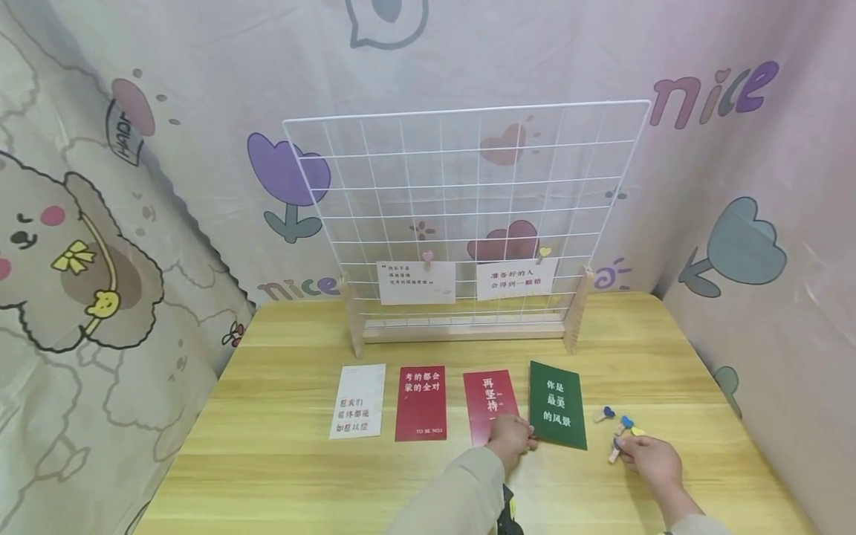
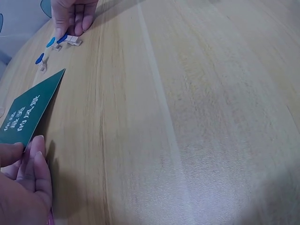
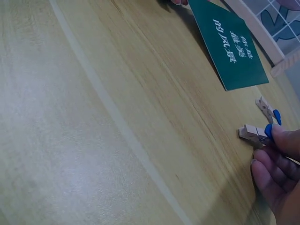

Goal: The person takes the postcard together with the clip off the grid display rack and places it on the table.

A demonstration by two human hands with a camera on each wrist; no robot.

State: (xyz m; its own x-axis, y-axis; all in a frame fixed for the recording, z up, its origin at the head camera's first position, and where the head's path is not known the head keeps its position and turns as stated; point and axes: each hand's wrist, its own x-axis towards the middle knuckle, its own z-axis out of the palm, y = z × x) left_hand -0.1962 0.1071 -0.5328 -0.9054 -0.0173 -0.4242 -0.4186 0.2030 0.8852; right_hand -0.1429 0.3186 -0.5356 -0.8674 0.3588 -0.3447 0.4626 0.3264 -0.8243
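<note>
My left hand pinches the lower left corner of a green card with white writing, thumb on top and fingers beneath. That edge of the card is lifted a little off the table in the left wrist view. The hand also covers the lower right part of a red card. On the right, my right hand pinches a small wooden clothespin with a dark blue heart between thumb and fingers. Close to it lie a dark blue heart clothespin, a lighter blue one and a yellow one.
A white wire grid stands on a wooden base at the back. Two white cards, left and right, hang on it by heart clothespins. Left on the table lie a white card and another red card.
</note>
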